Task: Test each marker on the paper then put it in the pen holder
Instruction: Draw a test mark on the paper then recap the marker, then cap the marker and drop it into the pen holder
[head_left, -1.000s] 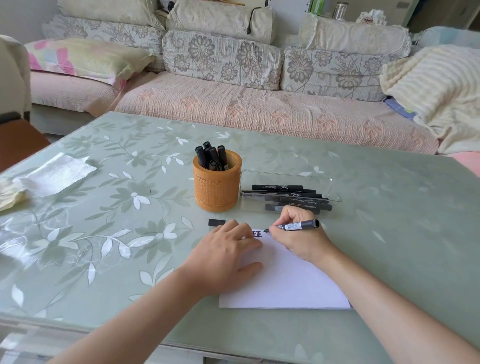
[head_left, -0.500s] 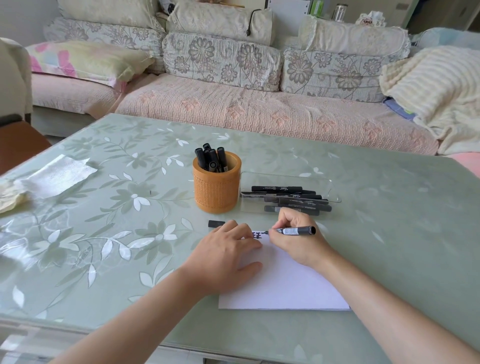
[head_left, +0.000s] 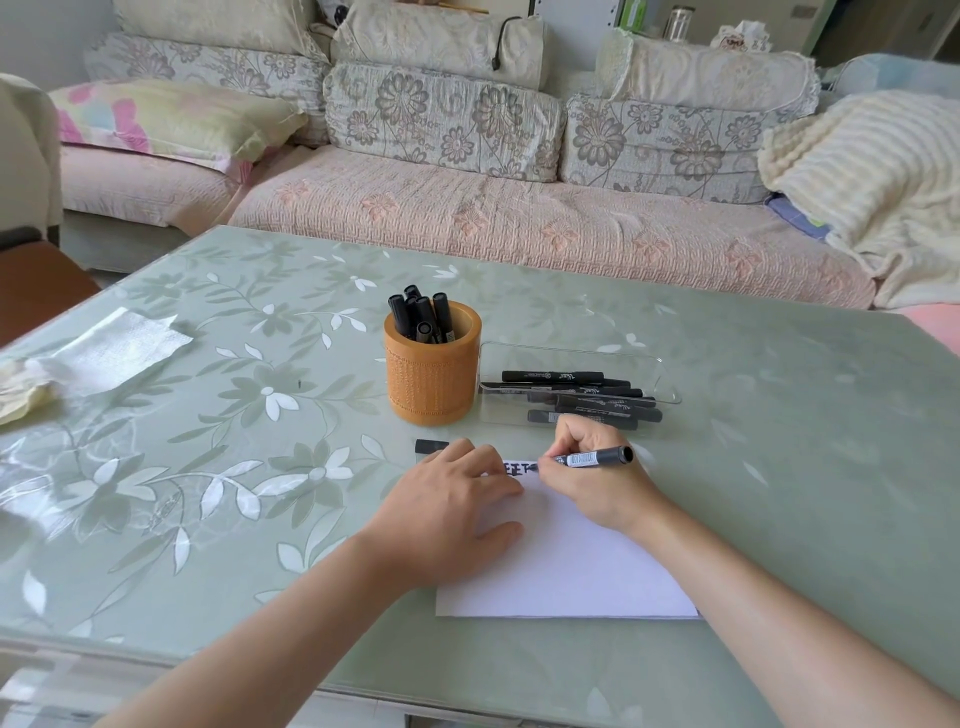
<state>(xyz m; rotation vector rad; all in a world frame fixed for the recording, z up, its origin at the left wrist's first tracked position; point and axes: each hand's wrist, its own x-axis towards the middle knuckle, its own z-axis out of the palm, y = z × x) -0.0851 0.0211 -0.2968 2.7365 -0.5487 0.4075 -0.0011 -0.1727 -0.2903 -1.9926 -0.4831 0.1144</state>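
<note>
A white sheet of paper lies at the table's near edge with black marks along its top. My right hand grips an uncapped black marker, its tip on the paper at those marks. My left hand rests flat on the paper's left part. The marker's black cap lies just beyond my left fingers. An orange pen holder stands behind with several black markers upright in it. Several more markers lie in a clear tray to its right.
The table has a green floral glass top. A white tissue and crumpled paper lie at the far left. A sofa with cushions runs behind the table, a cream blanket on its right.
The marker tip has shifted a little along the top of the paper, adding to the black marks. My left hand stays on the sheet.
</note>
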